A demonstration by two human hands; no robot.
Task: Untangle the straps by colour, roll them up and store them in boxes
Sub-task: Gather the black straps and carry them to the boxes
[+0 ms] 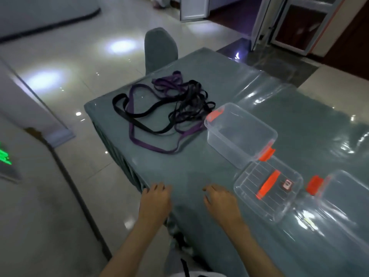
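A tangle of straps lies on the far left part of the table (199, 176): a black strap (137, 114) and a purple strap (139, 144) wound through each other. To their right stands an open clear plastic box (239, 134) with orange clips. Its clear lid (267, 188) with an orange handle lies flat in front of it. A second clear box (347, 188) with an orange clip sits at the right edge. My left hand (155, 198) and my right hand (219, 200) rest near the table's front edge, fingers relaxed, holding nothing.
The table wears a grey-green cloth under a shiny clear plastic cover (299, 92). A grey chair back (159, 48) stands at the table's far side. Glossy tiled floor (79, 66) lies to the left, with a pale appliance (20, 176) close by.
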